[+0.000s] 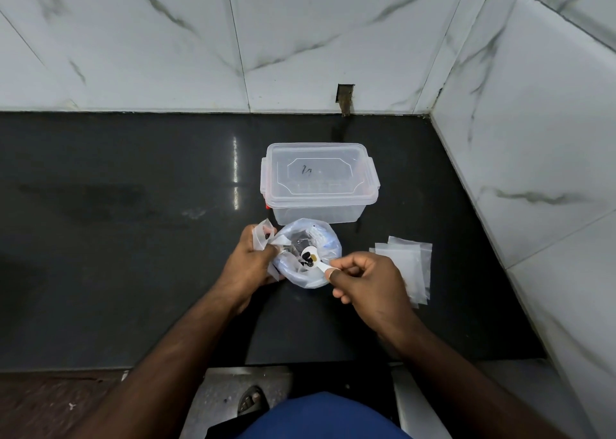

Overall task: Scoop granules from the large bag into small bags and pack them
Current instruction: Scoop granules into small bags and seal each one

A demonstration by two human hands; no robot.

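Holding – left hand (pixel 248 262) small bag (pixel 263 237) | right hand (pixel 366 280) spoon (pixel 315 261) | one large bag (pixel 308 255)

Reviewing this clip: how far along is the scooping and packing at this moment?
Early. Done: nothing clearly packed; the lidded container looks empty. In hand: the right hand holds a white spoon with a few dark granules over the open large bag, while the left hand holds a small bag beside it. Left: the stack of empty small bags on the counter.
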